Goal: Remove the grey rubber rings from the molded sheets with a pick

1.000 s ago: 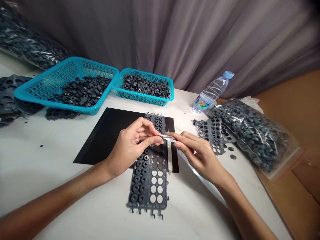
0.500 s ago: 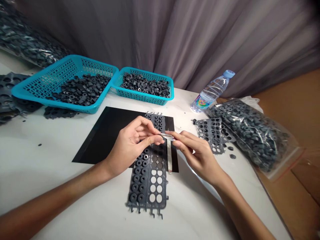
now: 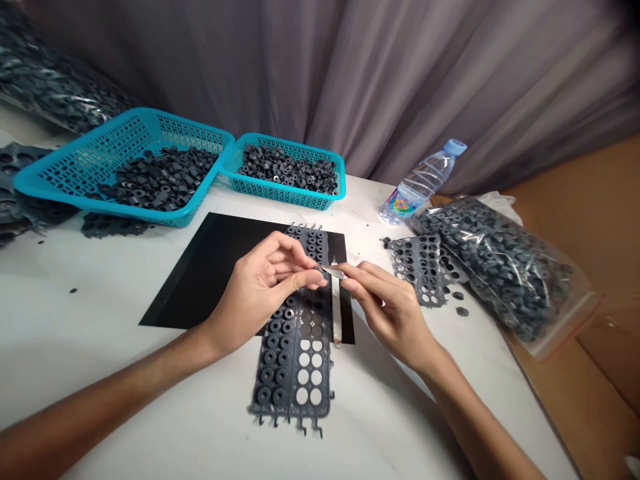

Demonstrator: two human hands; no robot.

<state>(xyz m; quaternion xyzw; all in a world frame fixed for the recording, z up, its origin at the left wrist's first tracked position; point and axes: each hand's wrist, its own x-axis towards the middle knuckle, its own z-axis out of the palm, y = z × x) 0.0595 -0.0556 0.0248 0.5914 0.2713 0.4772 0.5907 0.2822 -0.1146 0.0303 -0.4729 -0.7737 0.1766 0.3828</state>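
Note:
My right hand [image 3: 387, 300] pinches a small shiny pointed metal blade [image 3: 333, 272], its tip directed left. The tip meets the fingertips of my left hand [image 3: 267, 287], where thumb and forefinger are pressed together; whatever they hold is too small and hidden to name. Below both hands lies a dark rubber moulded sheet [image 3: 293, 393]. Rows of round ringed pieces stand in its left columns and far end, while open round holes show at its near right. The left hand covers part of its middle.
A black mat [image 3: 190, 280] lies under the sheet, with a pale strip [image 3: 337, 310] on it. Two blue baskets [image 3: 175, 217] [image 3: 285, 195] hold dark rubber pieces. At right are a water bottle [image 3: 423, 180], a holed sheet [image 3: 417, 267] and a full plastic bag [image 3: 500, 267].
The whole view has shifted slightly, so things appear a little further left. The metal blade has turned slightly in my right fingers; both hands stay together above the sheet.

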